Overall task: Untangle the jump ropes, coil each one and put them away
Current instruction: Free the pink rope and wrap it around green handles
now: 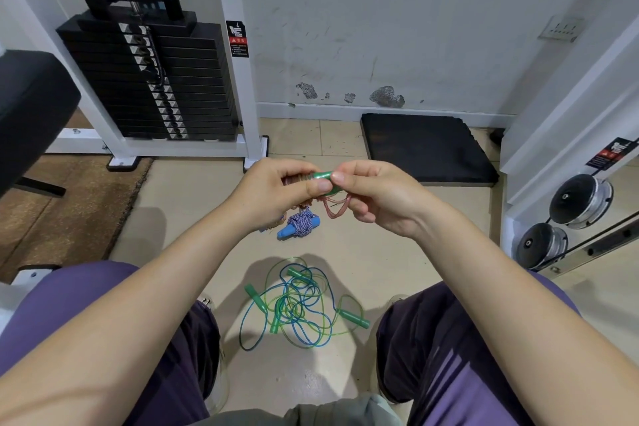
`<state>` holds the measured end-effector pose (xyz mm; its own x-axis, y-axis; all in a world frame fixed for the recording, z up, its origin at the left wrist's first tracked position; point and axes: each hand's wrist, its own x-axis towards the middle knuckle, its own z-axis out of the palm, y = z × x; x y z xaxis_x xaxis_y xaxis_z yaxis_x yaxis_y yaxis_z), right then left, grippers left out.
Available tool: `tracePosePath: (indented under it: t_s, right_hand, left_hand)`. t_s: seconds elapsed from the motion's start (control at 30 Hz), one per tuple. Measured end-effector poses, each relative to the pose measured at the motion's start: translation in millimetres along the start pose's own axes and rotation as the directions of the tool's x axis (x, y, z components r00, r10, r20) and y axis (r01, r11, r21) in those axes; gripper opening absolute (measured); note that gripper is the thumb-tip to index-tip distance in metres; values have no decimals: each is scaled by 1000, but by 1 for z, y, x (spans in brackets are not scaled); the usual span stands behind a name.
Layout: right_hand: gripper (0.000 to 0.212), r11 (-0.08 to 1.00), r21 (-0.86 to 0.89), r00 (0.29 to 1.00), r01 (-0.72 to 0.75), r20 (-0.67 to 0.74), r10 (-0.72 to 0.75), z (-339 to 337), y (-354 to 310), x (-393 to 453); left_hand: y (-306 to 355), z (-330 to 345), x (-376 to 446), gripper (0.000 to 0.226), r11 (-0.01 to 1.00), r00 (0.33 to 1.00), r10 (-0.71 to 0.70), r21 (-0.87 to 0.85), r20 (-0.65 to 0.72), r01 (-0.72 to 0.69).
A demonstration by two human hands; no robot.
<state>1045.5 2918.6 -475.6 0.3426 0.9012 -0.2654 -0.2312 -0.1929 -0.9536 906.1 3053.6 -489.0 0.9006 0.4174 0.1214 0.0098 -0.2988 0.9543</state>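
Both at chest height: left hand (276, 188) grips the pink plastic jump rope (337, 206) wound round its green handle (321, 176), right hand (373, 190) pinches the handle's end. Thin, springy cord, likely to uncoil; hold the rigid handle. Green-and-blue tangled ropes (297, 304) wait on the floor.

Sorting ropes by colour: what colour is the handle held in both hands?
Green handle, head view.

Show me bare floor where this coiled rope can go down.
Free: the tile between the blue-handled bundle and the black mat; also left of the bundle, up to the brown carpet. Crowded: between the knees, where the tangled green and blue ropes sprawl.
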Motion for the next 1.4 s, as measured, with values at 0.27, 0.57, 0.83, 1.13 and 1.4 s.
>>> tracePosePath:
  t_s: [0.27, 0.57, 0.83, 1.13, 1.4]
  right_hand:
    - [22, 976, 134, 984, -174, -16, 177, -1, -1, 3]
    - [25, 950, 117, 955, -288, -33, 294, 2, 1, 7]
    - [12, 981, 191, 928, 4, -366, 67, -14, -4, 13]
    - [29, 993, 17, 952, 117, -286, -107, -5, -2, 10]
    - [18, 802, -596, 993, -29, -110, -45, -22, -2, 5]
  left_hand:
    - [-4, 0, 2, 20, 996, 999, 14, 92, 38, -17]
    - [-14, -6, 4, 44, 917, 1000, -5, 400, 23, -4]
    - [-9, 0, 2, 10, 969, 998, -42, 245, 53, 28]
    - [-7, 7, -1, 23, 962, 942, -272, 82, 195, 260]
    - [-11, -4, -6, 38, 918, 849, -392, 87, 354, 387]
